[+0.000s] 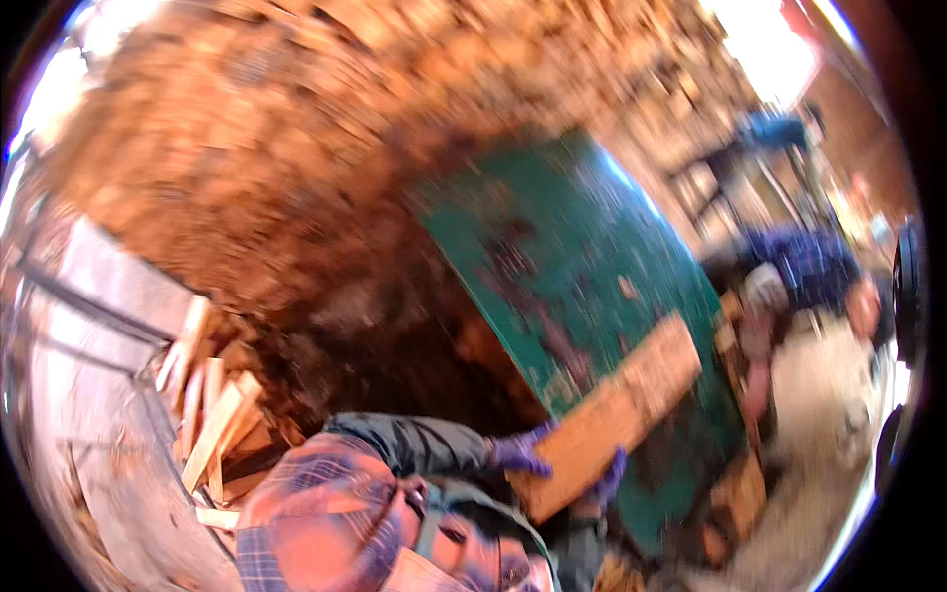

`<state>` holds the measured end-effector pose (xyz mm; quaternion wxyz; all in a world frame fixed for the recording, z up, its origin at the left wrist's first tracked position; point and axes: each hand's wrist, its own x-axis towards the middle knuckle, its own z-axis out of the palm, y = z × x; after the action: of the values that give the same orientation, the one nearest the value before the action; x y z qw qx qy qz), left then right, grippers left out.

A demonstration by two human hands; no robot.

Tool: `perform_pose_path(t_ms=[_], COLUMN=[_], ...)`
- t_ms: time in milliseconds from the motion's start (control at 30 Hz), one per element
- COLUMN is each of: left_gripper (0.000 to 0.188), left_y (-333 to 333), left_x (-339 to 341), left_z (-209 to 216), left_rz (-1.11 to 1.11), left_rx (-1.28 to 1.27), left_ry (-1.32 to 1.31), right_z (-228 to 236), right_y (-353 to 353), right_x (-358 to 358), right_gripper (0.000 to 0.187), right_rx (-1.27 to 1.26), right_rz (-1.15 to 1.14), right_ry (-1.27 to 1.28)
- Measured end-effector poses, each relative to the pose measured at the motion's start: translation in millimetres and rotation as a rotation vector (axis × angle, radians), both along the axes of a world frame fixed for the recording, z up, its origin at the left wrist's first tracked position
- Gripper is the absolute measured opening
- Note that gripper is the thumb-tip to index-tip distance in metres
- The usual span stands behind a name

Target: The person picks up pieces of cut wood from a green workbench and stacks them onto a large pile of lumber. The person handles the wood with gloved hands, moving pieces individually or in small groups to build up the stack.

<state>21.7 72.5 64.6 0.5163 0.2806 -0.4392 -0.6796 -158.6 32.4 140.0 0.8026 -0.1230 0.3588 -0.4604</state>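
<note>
Wood block [617, 414] | left fingers [521, 454], right fingers [608, 481]: gripping | green panel [592, 232] beyond

The block [617, 414] was bare, rough-looking wood. The green panel [592, 227] looked smooth and glossy, with dark, worn patches. The shirt [321, 513] was matt cloth, the sleeve [424, 444] slicker fabric, the sticks [225, 424] raw wood.

No text, label, number or sign can be read — much is blurred.
</note>
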Motion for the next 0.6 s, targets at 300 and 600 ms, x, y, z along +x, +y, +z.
perform_pose_path(t_ms=[300,600], left_gripper=[0.110,0.104], left_y=[39.4,183.9], left_x=[154.3,359.6], left_z=[200.9,380.0], left_rz=[0.255,1.135], left_rx=[0.141,-0.722], left_ry=[-0.812,-1.064], right_z=[126.2,333.9], right_y=[2.3,26.3], right_x=[166.2,440.1], right_gripper=[0.082,0.060], right_rx=[-0.244,-0.769], right_rz=[0.279,0.768], right_ry=[-0.094,-0.437])
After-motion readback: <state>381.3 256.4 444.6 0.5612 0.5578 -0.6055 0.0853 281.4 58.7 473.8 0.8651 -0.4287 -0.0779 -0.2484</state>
